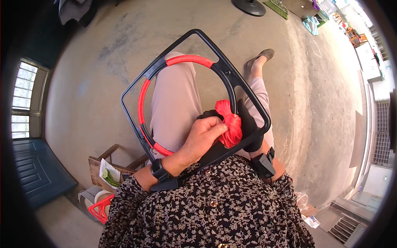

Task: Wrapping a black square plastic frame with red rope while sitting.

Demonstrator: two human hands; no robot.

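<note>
A black frame (253,94) with a round inner ring rests across my lap, tilted, its angular end pointing away from me. Stretches of the ring are wrapped tightly in red cord (190,60). My left hand (202,134) is closed, thumb and fingers pinching a bundle of shiny red cord (231,129) at the ring's right side. My right hand (248,124), in a black glove, is behind the bundle and grips the frame at its near right side; its fingers are partly hidden by the bundle and the frame. Each wrist wears a black strapped device.
To the left stands a wooden stool (99,169) with a green packet on it, beside a red plastic basket (99,208). A blue door (41,171) is farther left. Ahead on the concrete floor are a round black base (249,6) and a green broom (276,8).
</note>
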